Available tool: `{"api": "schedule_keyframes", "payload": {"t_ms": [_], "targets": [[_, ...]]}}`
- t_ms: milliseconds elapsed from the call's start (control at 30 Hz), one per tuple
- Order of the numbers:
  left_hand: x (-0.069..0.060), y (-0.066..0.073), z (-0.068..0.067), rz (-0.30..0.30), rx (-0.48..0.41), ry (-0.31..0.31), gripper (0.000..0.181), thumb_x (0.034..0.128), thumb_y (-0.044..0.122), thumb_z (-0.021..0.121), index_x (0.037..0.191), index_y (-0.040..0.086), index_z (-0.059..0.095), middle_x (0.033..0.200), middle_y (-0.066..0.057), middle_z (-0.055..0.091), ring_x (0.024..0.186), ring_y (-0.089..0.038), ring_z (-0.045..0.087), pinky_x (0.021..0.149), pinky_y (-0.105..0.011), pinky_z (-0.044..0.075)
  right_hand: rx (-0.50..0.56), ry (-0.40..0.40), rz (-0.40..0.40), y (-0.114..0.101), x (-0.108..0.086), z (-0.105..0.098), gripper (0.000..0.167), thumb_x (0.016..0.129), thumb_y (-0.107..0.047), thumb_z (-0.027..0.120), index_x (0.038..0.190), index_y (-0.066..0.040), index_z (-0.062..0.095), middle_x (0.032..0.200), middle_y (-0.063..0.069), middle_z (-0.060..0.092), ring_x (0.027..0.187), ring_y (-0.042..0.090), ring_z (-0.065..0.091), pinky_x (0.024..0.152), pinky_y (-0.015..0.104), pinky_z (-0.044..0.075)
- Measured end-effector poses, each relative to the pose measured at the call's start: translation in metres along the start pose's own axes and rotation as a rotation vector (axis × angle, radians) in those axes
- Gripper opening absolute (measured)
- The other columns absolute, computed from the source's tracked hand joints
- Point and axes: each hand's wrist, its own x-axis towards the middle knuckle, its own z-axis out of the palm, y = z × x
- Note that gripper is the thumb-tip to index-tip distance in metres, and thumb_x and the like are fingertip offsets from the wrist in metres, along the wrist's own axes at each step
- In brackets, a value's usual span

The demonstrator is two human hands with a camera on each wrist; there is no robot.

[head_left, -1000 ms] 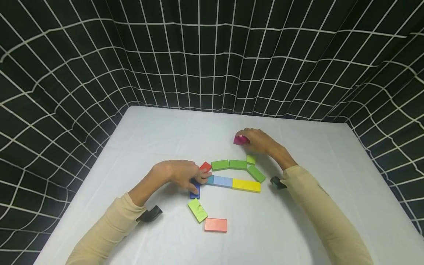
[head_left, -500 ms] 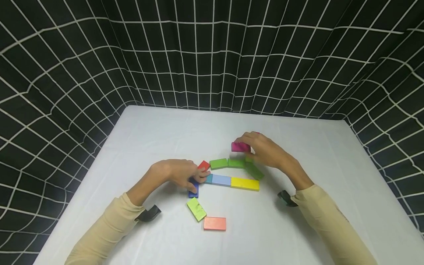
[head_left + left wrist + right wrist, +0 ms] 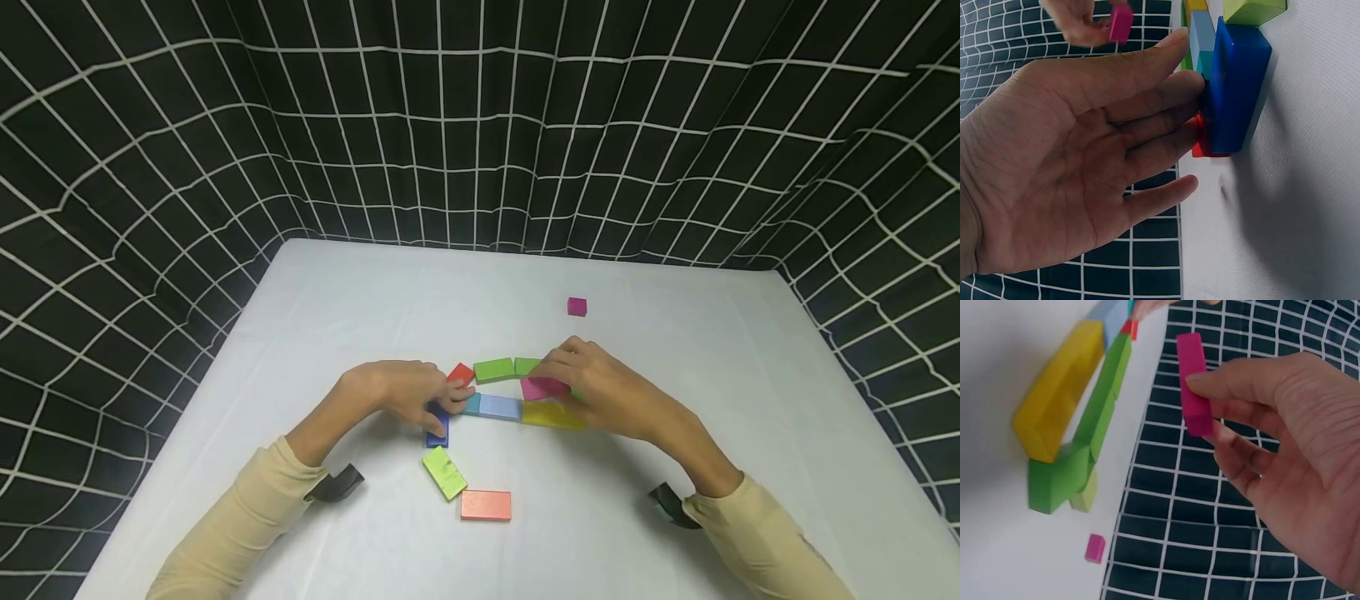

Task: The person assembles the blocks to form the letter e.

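Observation:
My right hand [image 3: 607, 387] pinches a magenta block [image 3: 1192, 381] between thumb and fingers, holding it above the table over the green and yellow blocks. Fairly straight fingers of my left hand [image 3: 405, 396] rest at the blue block [image 3: 1240, 87], the teal block [image 3: 472, 404] and the red block [image 3: 461, 374]. The light blue block [image 3: 500, 407] and yellow block [image 3: 1060, 387] continue the row from the teal one. Behind that row lies a line of green blocks [image 3: 493, 371], partly covered by the right hand in the head view.
A small magenta cube [image 3: 577, 307] lies farther back on the white table [image 3: 360, 292]. Nearer the front are a lime block [image 3: 445, 473] and a salmon block [image 3: 486, 505], touching at a corner. Dark curtains with a white grid [image 3: 480, 125] surround the table.
My right hand has brought the magenta block nearer, from the back of the table to above the green blocks, uncovering the small magenta cube. The left hand has stayed in place.

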Motion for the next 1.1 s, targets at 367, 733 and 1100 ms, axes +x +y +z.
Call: {"api": "schedule_keyframes", "payload": {"t_ms": [367, 733, 1100], "targets": [[-0.002, 0.001, 0.001, 0.001, -0.011, -0.004, 0.056, 0.0967, 0.037, 0.075, 0.149, 0.024, 0.058, 0.166, 0.011, 0.042, 0.144, -0.016, 0.053, 0.121, -0.039, 0.044, 0.103, -0.165, -0.133, -0.022, -0.041, 0.019, 0.043, 0.085, 0.001, 0.082, 0.120, -0.023, 0.073, 0.111, -0.018, 0.073, 0.106, 0.006, 0.061, 0.095, 0.030, 0.057], [-0.001, -0.001, 0.000, 0.021, -0.006, -0.003, 0.056, 0.0976, 0.036, 0.074, 0.149, 0.023, 0.057, 0.167, 0.009, 0.041, 0.142, -0.016, 0.054, 0.121, -0.040, 0.043, 0.173, -0.389, -0.085, -0.041, -0.046, 0.039, 0.041, 0.089, -0.013, 0.083, 0.126, -0.027, 0.072, 0.114, -0.017, 0.074, 0.103, 0.003, 0.061, 0.094, 0.025, 0.056], [-0.001, 0.000, -0.002, -0.001, -0.032, -0.025, 0.061, 0.0969, 0.037, 0.075, 0.153, 0.026, 0.053, 0.167, 0.010, 0.040, 0.138, -0.017, 0.056, 0.120, -0.040, 0.044, 0.194, -0.400, -0.086, -0.047, -0.039, 0.041, 0.041, 0.090, -0.017, 0.082, 0.128, -0.026, 0.072, 0.115, -0.017, 0.074, 0.104, 0.002, 0.062, 0.095, 0.024, 0.054]]}}
